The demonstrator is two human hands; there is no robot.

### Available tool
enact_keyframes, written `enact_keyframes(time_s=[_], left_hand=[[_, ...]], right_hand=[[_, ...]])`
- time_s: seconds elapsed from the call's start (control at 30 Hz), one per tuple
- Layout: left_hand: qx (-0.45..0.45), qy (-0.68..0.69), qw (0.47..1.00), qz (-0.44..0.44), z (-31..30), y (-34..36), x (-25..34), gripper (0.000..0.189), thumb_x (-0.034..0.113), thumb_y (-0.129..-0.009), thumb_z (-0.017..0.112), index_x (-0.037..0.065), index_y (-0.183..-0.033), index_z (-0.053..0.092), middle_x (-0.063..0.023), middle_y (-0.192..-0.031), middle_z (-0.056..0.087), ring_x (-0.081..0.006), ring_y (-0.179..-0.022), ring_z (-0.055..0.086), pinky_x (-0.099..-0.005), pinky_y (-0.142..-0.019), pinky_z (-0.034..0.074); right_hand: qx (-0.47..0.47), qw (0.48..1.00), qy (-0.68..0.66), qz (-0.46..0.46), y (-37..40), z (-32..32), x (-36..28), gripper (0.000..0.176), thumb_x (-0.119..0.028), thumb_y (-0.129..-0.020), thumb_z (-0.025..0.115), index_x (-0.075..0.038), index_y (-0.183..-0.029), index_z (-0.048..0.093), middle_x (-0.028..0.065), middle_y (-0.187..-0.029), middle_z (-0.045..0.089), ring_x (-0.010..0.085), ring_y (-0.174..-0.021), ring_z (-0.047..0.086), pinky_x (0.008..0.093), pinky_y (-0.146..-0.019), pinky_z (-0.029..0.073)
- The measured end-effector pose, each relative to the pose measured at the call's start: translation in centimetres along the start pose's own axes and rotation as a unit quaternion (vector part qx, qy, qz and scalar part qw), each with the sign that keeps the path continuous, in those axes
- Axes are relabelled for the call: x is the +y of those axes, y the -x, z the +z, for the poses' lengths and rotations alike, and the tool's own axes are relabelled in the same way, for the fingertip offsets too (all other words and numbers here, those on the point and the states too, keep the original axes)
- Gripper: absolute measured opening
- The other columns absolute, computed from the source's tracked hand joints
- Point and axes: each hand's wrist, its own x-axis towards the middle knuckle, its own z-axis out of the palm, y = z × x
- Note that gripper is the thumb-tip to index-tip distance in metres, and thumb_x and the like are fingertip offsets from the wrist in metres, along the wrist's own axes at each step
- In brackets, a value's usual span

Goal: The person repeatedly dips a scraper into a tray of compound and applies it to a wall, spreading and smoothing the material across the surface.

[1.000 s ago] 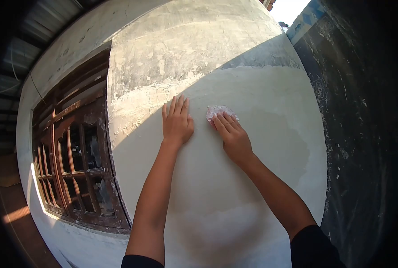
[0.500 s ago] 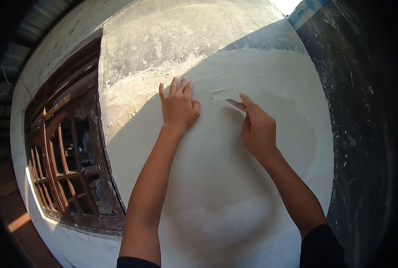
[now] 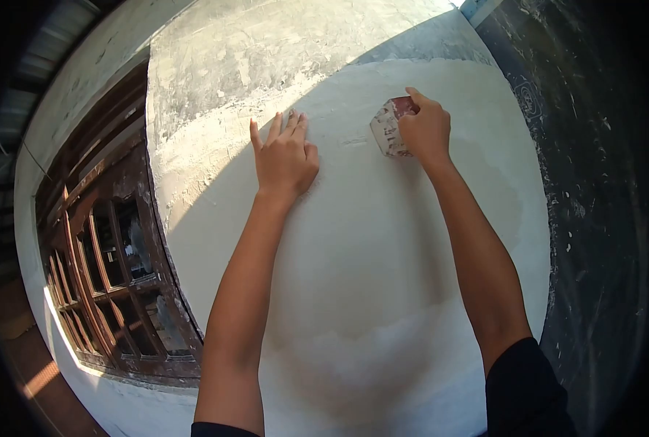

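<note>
My right hand [image 3: 428,131] grips a putty knife [image 3: 390,129] whose broad blade is smeared with pale filler and has a reddish part near my fingers. The blade lies close against the plastered wall [image 3: 353,240], in its upper middle. Part of the tool is hidden behind my fingers. My left hand [image 3: 284,160] rests on the wall further left, fingers spread and pointing up, holding nothing. Between the two hands, a faint rough mark [image 3: 353,141] shows in the smooth plaster.
A brown wooden window [image 3: 116,269] with glass panes is set in the wall at left. Rough, sunlit wall [image 3: 244,58] lies above the smooth area. A dark wall [image 3: 594,218] stands at right. Corrugated roofing [image 3: 55,44] shows at upper left.
My right hand has moved up and slightly right, turning the putty knife so its broad face shows. The mark between my hands looks flatter. My left hand stays on the wall.
</note>
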Motion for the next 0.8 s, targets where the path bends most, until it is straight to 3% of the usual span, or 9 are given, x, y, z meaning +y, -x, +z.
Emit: enact_keyframes(time_s=[0.13,0.23,0.3,0.37,0.43,0.57,0.6,0.7,0.8], left_hand=[[0.004,-0.012,1.000,-0.013,0.0,-0.2,0.6,0.054,0.021,-0.086,0.040,0.004,-0.136,0.053,-0.0105,-0.144,0.050,-0.0276,-0.139,0.038,-0.0551,-0.117,0.004],[-0.001,-0.008,1.000,-0.019,0.2,-0.2,0.7,0.055,0.022,-0.086,0.039,0.003,-0.136,0.052,-0.0114,-0.144,0.049,-0.0280,-0.139,0.037,-0.0543,-0.118,0.003],[0.003,-0.004,1.000,-0.021,0.3,-0.1,0.7,0.055,0.022,-0.086,0.039,0.003,-0.136,0.052,-0.0118,-0.144,0.048,-0.0282,-0.139,0.037,-0.0541,-0.118,0.003],[0.014,-0.004,1.000,-0.021,0.5,0.0,0.7,0.055,0.022,-0.086,0.039,0.003,-0.135,0.053,-0.0126,-0.144,0.049,-0.0284,-0.139,0.038,-0.0537,-0.118,0.003],[0.018,-0.006,1.000,-0.022,0.6,0.1,0.7,0.054,0.022,-0.086,0.039,0.003,-0.135,0.053,-0.0126,-0.144,0.049,-0.0285,-0.139,0.037,-0.0534,-0.118,0.003],[0.009,-0.004,1.000,-0.027,0.2,0.0,1.1,0.055,0.022,-0.087,0.039,0.003,-0.136,0.052,-0.0123,-0.144,0.048,-0.0283,-0.140,0.036,-0.0529,-0.118,0.002],[0.007,-0.005,1.000,-0.029,0.2,0.1,1.1,0.055,0.022,-0.087,0.039,0.003,-0.136,0.052,-0.0123,-0.144,0.048,-0.0283,-0.140,0.036,-0.0529,-0.118,0.002],[0.012,0.002,0.999,-0.029,0.4,0.0,1.0,0.055,0.022,-0.087,0.039,0.003,-0.136,0.052,-0.0126,-0.144,0.048,-0.0288,-0.140,0.036,-0.0529,-0.118,0.002],[0.026,0.000,0.999,-0.028,0.5,0.1,1.0,0.054,0.023,-0.087,0.039,0.003,-0.136,0.052,-0.0127,-0.144,0.049,-0.0294,-0.139,0.037,-0.0526,-0.118,0.003]], right_hand=[[0.082,0.996,-0.034,-0.033,0.3,-0.9,-0.1,0.053,-0.001,-0.073,0.052,-0.003,-0.126,0.062,0.0241,-0.102,0.069,0.0363,-0.098,0.066,0.0397,-0.092,0.050],[-0.020,0.993,-0.106,-0.052,0.3,1.5,-1.3,0.054,-0.001,-0.073,0.050,-0.005,-0.126,0.063,0.0240,-0.104,0.068,0.0357,-0.101,0.066,0.0401,-0.092,0.050],[-0.052,0.995,-0.008,-0.080,-0.1,3.1,-0.5,0.054,-0.001,-0.074,0.050,-0.006,-0.125,0.063,0.0230,-0.107,0.068,0.0350,-0.100,0.066,0.0401,-0.092,0.050],[-0.031,0.999,0.002,-0.028,-0.8,1.8,1.2,0.052,-0.003,-0.075,0.053,-0.006,-0.126,0.063,0.0204,-0.107,0.068,0.0349,-0.099,0.065,0.0398,-0.091,0.050],[0.083,0.995,0.062,-0.013,-0.1,-1.2,0.4,0.050,-0.004,-0.077,0.055,-0.006,-0.127,0.062,0.0177,-0.105,0.067,0.0348,-0.097,0.065,0.0393,-0.091,0.050],[0.050,0.981,-0.046,-0.180,0.5,2.0,-1.3,0.047,-0.003,-0.080,0.052,-0.006,-0.127,0.061,0.0188,-0.106,0.066,0.0355,-0.096,0.065,0.0400,-0.090,0.051],[-0.020,0.989,-0.052,-0.139,0.6,2.7,-1.6,0.048,-0.004,-0.080,0.051,-0.006,-0.127,0.061,0.0188,-0.107,0.066,0.0357,-0.094,0.065,0.0403,-0.089,0.051],[-0.035,0.998,0.023,-0.045,-0.3,2.9,1.0,0.048,-0.004,-0.080,0.050,-0.006,-0.127,0.061,0.0175,-0.109,0.066,0.0350,-0.094,0.065,0.0409,-0.088,0.051],[0.070,0.996,0.046,-0.012,0.2,-0.8,1.1,0.049,-0.003,-0.080,0.050,-0.006,-0.127,0.061,0.0191,-0.111,0.066,0.0349,-0.098,0.065,0.0410,-0.087,0.052]])
